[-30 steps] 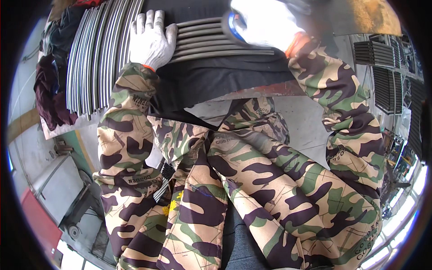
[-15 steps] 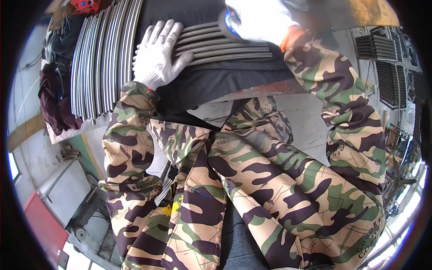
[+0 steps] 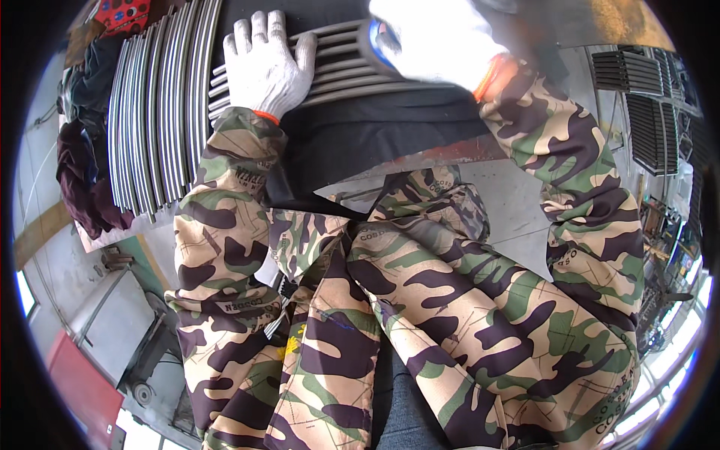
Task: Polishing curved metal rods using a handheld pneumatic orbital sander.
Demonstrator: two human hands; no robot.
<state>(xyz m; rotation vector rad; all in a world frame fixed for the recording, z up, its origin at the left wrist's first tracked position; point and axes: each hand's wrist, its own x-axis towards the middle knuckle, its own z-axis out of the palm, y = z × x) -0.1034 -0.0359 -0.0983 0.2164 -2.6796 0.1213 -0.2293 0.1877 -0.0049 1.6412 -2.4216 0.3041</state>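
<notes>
My left hand (image 3: 268, 69), in a white knit glove with an orange cuff, lies flat with fingers spread over a row of grey metal rods (image 3: 337, 54). These rods lie side by side across a black cloth (image 3: 360, 135). Above their right part, my gloved right hand (image 3: 439, 41) is closed on a round tool (image 3: 379, 46) with a blue face and a dark, blurred rim. The tool's edge is at the rods; glare and the glove hide the rest of it, so its exact kind does not show.
Many more metal rods (image 3: 161, 112) lie lengthwise on the left of the table. Dark crumpled cloths (image 3: 82, 172) sit beyond them, with a red item (image 3: 124, 15) at the far left. Racks of dark bars (image 3: 649, 124) stand at the right. The table's front edge (image 3: 450, 152) runs before me.
My left hand has shifted slightly up and right, exposing the rods' left ends. My right hand keeps the round tool on the rods, nearly in place. The view has tilted a little.
</notes>
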